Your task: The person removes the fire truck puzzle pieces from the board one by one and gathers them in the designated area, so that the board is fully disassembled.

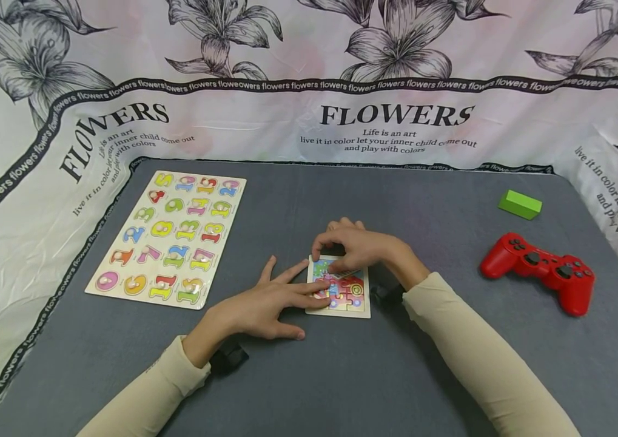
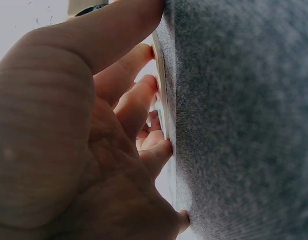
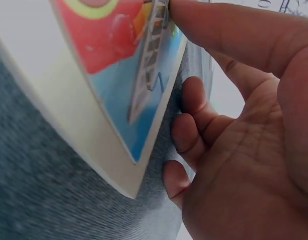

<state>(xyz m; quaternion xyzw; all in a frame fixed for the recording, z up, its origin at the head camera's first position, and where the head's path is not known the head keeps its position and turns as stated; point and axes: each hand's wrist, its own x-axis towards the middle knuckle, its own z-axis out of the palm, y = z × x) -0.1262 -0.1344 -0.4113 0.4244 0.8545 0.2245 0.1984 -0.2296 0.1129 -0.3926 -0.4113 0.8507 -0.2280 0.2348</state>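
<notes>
A small jigsaw puzzle [image 1: 349,308] in a pale frame, with a red vehicle and a ladder in its picture, lies between both hands. My left hand [image 1: 265,306] is spread flat from the left, its middle fingers resting on the puzzle and its thumb on the cloth. From the upper right, my right hand [image 1: 355,246] grips the puzzle's upper left part with curled index finger and thumb. In the right wrist view the thumb [image 3: 218,25] touches the picture [image 3: 114,55], while other fingers [image 3: 186,132] curl beside the frame. The index fingertip's contact is hidden there.
A number board [image 1: 164,243] with colourful numerals lies left of the hands. On the right are a green block [image 1: 520,204] and a red game controller [image 1: 540,270]. Grey cloth [image 1: 287,388] covers the table, bordered by a floral printed sheet [image 1: 254,121].
</notes>
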